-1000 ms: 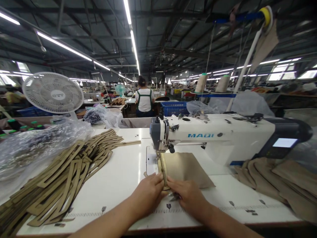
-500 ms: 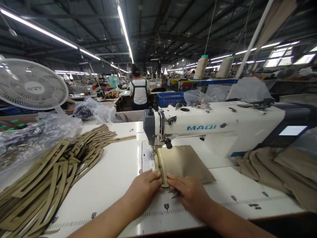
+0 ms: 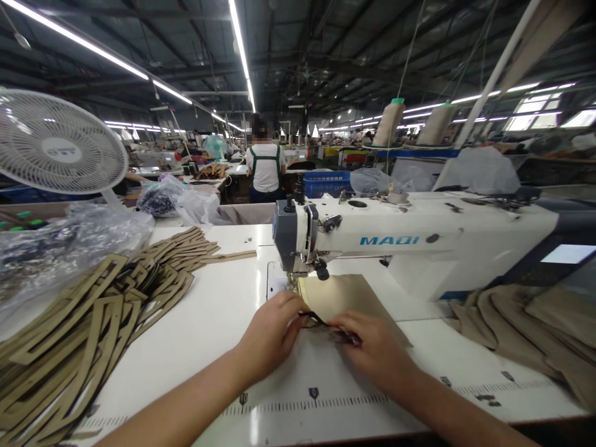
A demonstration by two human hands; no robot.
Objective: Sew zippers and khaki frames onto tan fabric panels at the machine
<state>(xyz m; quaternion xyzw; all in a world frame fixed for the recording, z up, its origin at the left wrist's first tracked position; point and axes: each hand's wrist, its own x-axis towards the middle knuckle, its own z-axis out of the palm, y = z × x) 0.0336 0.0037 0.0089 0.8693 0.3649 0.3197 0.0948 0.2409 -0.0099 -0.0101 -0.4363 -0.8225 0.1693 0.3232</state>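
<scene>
White worktop (image 3: 209,344) noted; places referred to the sewing machine (image 3: 354,239). Tan strips (image 3: 51,366) are heaped to its left. Before its head, the left hand (image 3: 274,326) is angled inward, apparently pinched on the near edge of the tan panel (image 3: 349,295), which lies partly beneath the machine. Farther right, the right hand (image 3: 372,347), wrist turned inward, is closed around a blurred dark tool (image 3: 348,336). Judged best: edge kept taut, fingertips kept clear of the tool.

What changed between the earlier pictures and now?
The left hand and right hand have lifted from their flat hold and moved forward, nearer the sewing machine; a dark piece, too blurred to name, now shows between them. The tan panel, pile of strips and folded cloth stayed put.
</scene>
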